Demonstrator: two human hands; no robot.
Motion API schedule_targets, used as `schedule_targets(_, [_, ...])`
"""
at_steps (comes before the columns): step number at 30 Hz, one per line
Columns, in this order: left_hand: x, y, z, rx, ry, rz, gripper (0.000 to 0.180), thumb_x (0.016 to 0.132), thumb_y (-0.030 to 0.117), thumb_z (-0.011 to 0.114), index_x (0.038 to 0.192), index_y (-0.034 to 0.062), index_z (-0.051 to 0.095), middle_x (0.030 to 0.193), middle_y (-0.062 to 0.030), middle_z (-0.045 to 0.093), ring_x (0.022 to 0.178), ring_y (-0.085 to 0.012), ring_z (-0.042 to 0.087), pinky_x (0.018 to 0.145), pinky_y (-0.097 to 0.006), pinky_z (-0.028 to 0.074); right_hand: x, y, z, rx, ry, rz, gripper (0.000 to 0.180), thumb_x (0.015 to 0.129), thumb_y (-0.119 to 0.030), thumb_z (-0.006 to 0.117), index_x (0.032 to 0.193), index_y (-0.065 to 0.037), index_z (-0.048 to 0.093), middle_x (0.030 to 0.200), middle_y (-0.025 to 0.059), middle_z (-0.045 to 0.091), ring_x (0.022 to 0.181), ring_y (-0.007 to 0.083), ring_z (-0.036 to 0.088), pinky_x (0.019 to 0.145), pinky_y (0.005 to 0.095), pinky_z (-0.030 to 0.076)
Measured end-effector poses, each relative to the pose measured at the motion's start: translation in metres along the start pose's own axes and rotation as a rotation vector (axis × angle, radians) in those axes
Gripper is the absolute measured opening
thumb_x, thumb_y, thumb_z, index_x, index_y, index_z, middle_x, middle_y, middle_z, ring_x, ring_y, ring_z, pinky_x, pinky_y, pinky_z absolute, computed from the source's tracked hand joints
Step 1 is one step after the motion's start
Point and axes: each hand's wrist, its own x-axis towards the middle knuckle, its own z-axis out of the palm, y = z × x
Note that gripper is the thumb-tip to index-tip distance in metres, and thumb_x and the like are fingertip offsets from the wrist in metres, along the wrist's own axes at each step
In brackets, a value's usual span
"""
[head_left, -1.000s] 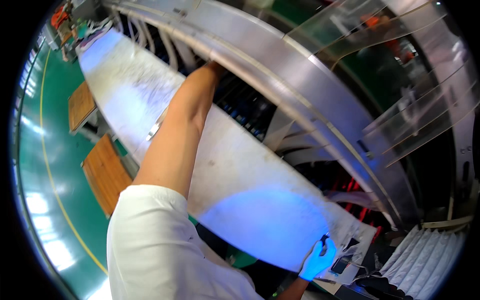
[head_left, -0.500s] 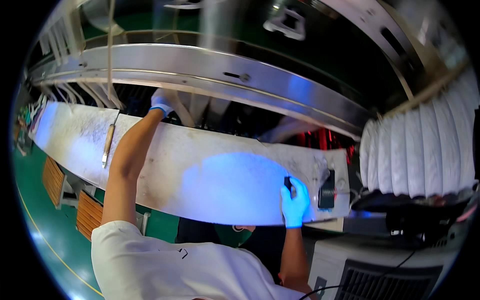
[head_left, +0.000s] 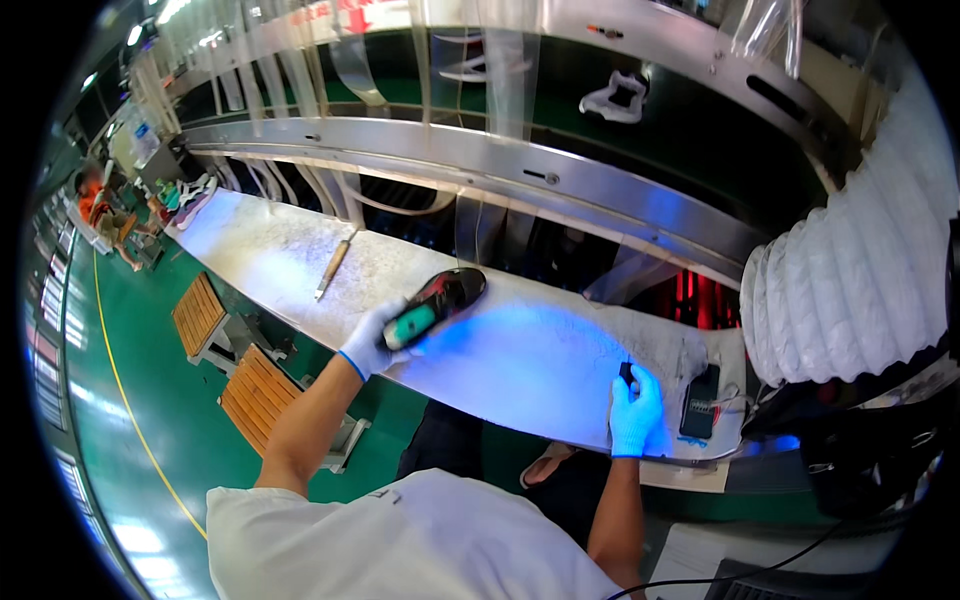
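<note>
My left hand [head_left: 376,338], in a white glove, grips a dark shoe [head_left: 448,298] by its end with a bright green part, probably the last inside it. The shoe is tilted above the pale worktop [head_left: 400,268], its dark end pointing away to the right. My right hand [head_left: 635,408], gloved and lit blue, holds a small black object [head_left: 627,372] between thumb and fingers over the worktop's right part; its kind is unclear. A blue glow lies on the worktop between both hands. Left of the shoe lies a wooden-handled tool [head_left: 336,266], possibly a brush.
Behind the worktop runs a metal-framed conveyor machine [head_left: 420,165] with hanging clear strips; a shoe upper [head_left: 615,98] lies inside. A black device [head_left: 700,402] lies right of my right hand, near a white ribbed duct [head_left: 850,285]. Wooden stools [head_left: 255,395] stand front left; a person [head_left: 100,205] sits far left.
My left hand has come out of the machine's lower opening, now with the shoe, over the worktop. My right hand still holds the black object. The view has shifted, showing more floor on the left.
</note>
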Motion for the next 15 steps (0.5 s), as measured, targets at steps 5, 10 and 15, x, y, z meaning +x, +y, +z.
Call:
schedule_targets(5, [0.022, 0.031, -0.024, 1.265, 0.314, 0.336, 0.043, 0.106, 0.047, 0.067, 0.11, 0.0066, 0.08, 0.092, -0.0174, 0.078, 0.069, -0.0357, 0.075, 0.063, -0.049, 0.062, 0.0, 0.005, 0.002, 0.048, 0.041, 0.0, 0.041, 0.089, -0.014, 0.087, 0.126, 0.001, 0.078, 0.118, 0.0134, 0.078, 0.098, 0.0246, 0.072, 0.088, 0.0381, 0.06])
schedule_targets(10, [-0.015, 0.111, 0.048, 1.393, 0.401, 1.468, 0.021, 0.095, 0.023, 0.075, 0.108, 0.0073, 0.076, 0.096, -0.0223, 0.076, 0.088, -0.0468, 0.076, 0.081, -0.056, 0.062, 0.004, 0.019, 0.008, 0.111, 0.109, 0.007, 0.041, 0.089, -0.01, 0.086, 0.127, 0.001, 0.077, 0.121, 0.016, 0.077, 0.105, 0.0286, 0.075, 0.093, 0.0416, 0.061])
schedule_targets(15, [0.028, 0.267, 0.156, 1.292, 0.354, 1.786, 0.031, 0.092, 0.005, 0.072, 0.123, 0.0066, 0.074, 0.112, -0.0214, 0.076, 0.099, -0.0435, 0.076, 0.087, -0.048, 0.063, -0.004, 0.013, -0.003, 0.133, 0.079, 0.082, 0.044, 0.09, -0.009, 0.086, 0.131, 0.001, 0.076, 0.125, 0.0146, 0.076, 0.104, 0.0254, 0.073, 0.094, 0.0393, 0.06])
